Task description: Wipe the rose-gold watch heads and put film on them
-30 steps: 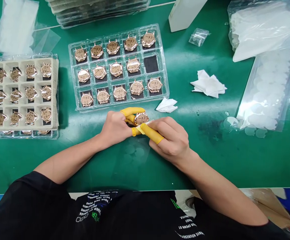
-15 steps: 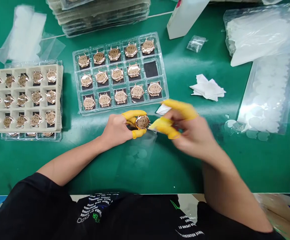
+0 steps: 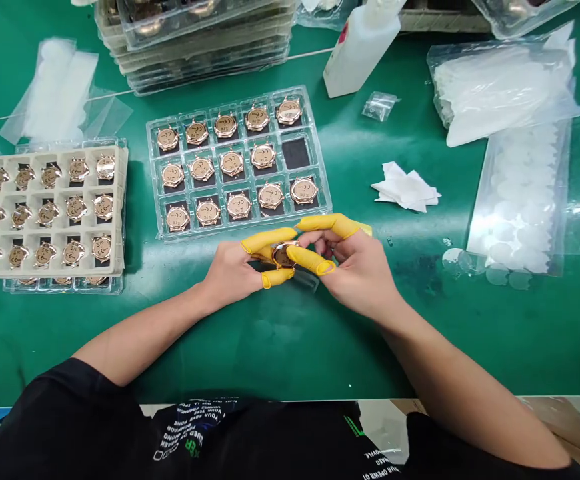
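My left hand (image 3: 240,267), in yellow finger cots, grips a rose-gold watch case (image 3: 283,255) by its edge, back side up. My right hand (image 3: 350,260), also in yellow finger cots, lays its thumb across the right part of that case. Its index finger reaches close to my left fingertips, while the other fingers curl behind. A pale yellow bit shows beyond my right knuckles; I cannot make out what it is. Just beyond my hands lies a clear tray (image 3: 243,228) of similar watch cases, with one vacant pocket at the right of the middle row.
More watch cases fill a beige tray (image 3: 50,190) at left. Stacked trays (image 3: 210,63) and a white bottle (image 3: 360,53) stand at the back. Crumpled white paper (image 3: 405,188), a small plastic bag (image 3: 380,105) and round clear films (image 3: 515,207) lie to the right.
My right hand has moved in toward the case, and its thumb now rests on the back. The white piece by the tray's near corner is no longer visible. The camera view has shifted slightly.
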Demonstrator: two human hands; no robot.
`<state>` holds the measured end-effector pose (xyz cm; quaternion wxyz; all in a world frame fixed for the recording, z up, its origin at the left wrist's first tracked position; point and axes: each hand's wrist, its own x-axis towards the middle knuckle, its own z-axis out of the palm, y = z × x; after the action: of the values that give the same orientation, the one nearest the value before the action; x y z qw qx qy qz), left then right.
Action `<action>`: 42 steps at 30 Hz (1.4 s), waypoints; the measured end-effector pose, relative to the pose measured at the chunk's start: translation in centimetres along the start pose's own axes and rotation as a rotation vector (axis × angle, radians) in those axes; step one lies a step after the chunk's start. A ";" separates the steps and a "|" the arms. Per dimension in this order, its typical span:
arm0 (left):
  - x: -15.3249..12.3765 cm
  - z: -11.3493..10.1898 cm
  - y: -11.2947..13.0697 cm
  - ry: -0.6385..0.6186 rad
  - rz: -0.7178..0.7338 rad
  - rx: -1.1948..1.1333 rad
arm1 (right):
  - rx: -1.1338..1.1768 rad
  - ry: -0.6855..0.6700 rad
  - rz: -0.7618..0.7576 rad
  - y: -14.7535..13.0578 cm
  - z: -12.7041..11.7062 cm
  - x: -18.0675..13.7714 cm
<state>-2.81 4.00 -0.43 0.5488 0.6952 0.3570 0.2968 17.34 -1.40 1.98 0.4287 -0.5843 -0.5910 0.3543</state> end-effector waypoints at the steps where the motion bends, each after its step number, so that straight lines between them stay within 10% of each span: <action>1: 0.0 0.0 0.1 0.006 -0.044 -0.027 | -0.004 0.030 -0.011 0.1 -0.4 1.1; 6: 0.1 0.0 0.4 -0.028 -0.141 -0.071 | -0.239 0.232 -0.048 3.1 -3.0 10.7; 9: 0.1 0.0 0.3 -0.046 -0.110 -0.069 | -0.267 0.125 0.049 5.7 -3.9 15.9; 13: 0.0 -0.1 0.3 -0.056 -0.095 -0.047 | -0.421 0.008 -0.210 7.3 -4.1 17.9; 20: 0.0 -0.3 0.8 -0.052 -0.110 -0.022 | -0.618 0.095 -0.352 5.0 1.0 16.0; 30: 0.1 -0.3 0.8 -0.028 -0.067 -0.025 | -0.345 0.021 0.082 1.3 1.2 16.3; 42: 0.5 -0.3 0.3 0.046 -0.194 -0.169 | 0.458 -0.189 0.390 0.2 1.2 1.3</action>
<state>-2.73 4.57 -0.02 0.6233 0.6015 0.4088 0.2872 16.35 0.02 1.44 0.4164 -0.5392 -0.4098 0.6066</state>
